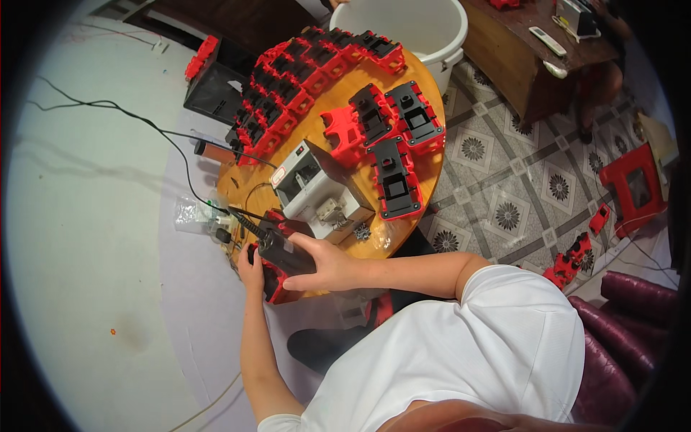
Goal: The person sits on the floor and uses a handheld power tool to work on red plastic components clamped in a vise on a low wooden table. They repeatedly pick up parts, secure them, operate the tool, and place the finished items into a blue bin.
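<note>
My right hand point(331, 265) is wrapped round a black corded electric screwdriver point(282, 250), which is tilted over the near left edge of the round wooden table. Beneath it sits a red and black plastic housing point(273, 286). My left hand point(250, 271) grips the left side of that housing, with its fingers partly hidden. The screwdriver's tip is out of sight behind my right hand and the housing. Just beyond stands a white and grey box-shaped screw feeder point(317, 191). A small heap of screws point(362, 232) lies beside it.
Several red and black housings point(288, 93) crowd the table's far left. More stand on the right, such as one with a black plate point(396, 180). A white bucket point(410, 29) is beyond the table. Black cables point(133, 114) cross from the wall. A red stool point(633, 187) stands right.
</note>
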The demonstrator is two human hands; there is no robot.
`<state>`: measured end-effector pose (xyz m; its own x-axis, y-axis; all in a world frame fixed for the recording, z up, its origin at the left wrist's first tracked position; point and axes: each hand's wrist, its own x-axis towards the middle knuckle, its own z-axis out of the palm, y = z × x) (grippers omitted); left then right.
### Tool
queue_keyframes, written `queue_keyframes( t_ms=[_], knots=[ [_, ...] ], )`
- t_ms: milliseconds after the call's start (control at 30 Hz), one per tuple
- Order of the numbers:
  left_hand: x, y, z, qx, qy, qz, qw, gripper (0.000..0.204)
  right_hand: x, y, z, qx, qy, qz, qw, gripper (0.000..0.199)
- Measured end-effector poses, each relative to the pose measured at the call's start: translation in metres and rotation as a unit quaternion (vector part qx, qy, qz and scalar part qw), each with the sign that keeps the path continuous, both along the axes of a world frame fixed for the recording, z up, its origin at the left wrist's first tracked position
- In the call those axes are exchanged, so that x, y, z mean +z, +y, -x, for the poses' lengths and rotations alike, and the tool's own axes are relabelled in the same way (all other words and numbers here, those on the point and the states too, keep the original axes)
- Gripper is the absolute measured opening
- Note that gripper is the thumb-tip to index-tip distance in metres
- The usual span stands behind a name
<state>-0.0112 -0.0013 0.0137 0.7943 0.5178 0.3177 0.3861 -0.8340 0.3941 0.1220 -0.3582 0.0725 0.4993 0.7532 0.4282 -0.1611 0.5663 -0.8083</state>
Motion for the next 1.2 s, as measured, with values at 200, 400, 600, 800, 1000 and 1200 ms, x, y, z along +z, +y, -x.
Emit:
queue_keyframes(
  t_ms=[200,400,600,800,1000,1200],
  knots=[
    [0.003,-0.007,-0.003,-0.005,-0.01,-0.001,1.0,0.04,0.0,0.008,-0.001,0.014,-0.048,0.045,0.998,0.055],
    [0.009,-0.031,-0.001,0.042,-0.019,0.014,0.999,0.038,0.008,-0.007,-0.003,-0.006,-0.114,0.034,0.993,0.053],
    [0.012,-0.029,-0.002,0.03,-0.011,0.009,0.999,0.047,0.018,-0.019,-0.001,-0.059,-0.19,0.11,0.974,0.055],
    [0.013,-0.027,-0.003,0.043,-0.008,0.002,0.999,0.05,0.012,-0.013,0.015,-0.142,-0.199,0.136,0.96,0.063],
    [0.009,-0.027,-0.008,0.019,-0.031,-0.002,0.999,0.051,0.019,-0.007,0.023,-0.224,-0.218,0.194,0.93,0.055],
    [0.005,-0.038,-0.011,0.052,-0.013,-0.034,0.998,0.054,0.049,0.002,0.003,-0.254,-0.158,0.209,0.931,0.041]
  ],
)
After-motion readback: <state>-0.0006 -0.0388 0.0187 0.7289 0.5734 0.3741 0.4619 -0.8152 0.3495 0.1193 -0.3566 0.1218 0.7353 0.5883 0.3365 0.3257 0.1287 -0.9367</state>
